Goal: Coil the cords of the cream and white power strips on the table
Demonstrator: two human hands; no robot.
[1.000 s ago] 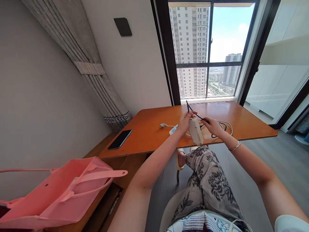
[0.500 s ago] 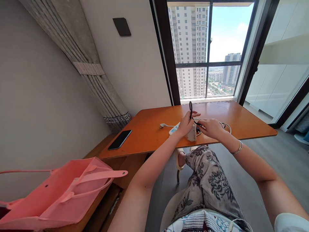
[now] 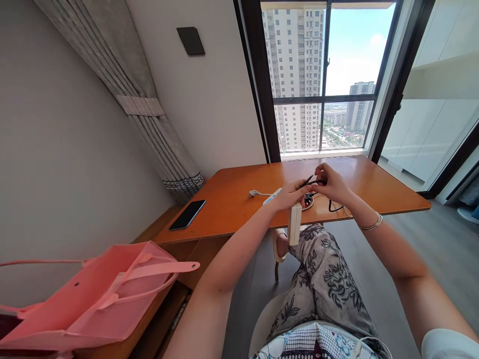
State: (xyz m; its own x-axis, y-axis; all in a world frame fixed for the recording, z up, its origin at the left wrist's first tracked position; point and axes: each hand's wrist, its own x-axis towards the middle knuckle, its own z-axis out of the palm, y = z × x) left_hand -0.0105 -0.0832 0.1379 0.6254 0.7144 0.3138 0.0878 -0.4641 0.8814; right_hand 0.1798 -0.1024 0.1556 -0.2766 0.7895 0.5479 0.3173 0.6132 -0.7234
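Note:
Above the front edge of the orange table (image 3: pixel 232 204), my left hand (image 3: pixel 290 194) grips the top of a cream rectangular adapter block (image 3: pixel 294 224), which hangs down on edge below the table line. My right hand (image 3: pixel 331 183) is just to its right, pinching a thin black cable (image 3: pixel 308 180) that runs between the two hands. More of the black cable trails onto the table at the right of my wrist. A white power strip (image 3: pixel 271 196) with its grey plug (image 3: pixel 254 193) lies on the table behind my left hand.
A black phone (image 3: pixel 187 215) lies near the table's left front corner. A pink tote bag (image 3: pixel 101 294) sits on a low wooden unit at the lower left. A tied grey curtain (image 3: pixel 149 119) hangs by the wall, and a large window (image 3: pixel 322 75) stands behind the table.
The adapter block has turned from flat to on edge and now hangs lower. My right hand has moved up and back with the black cable, and the cable loop above my left hand is gone.

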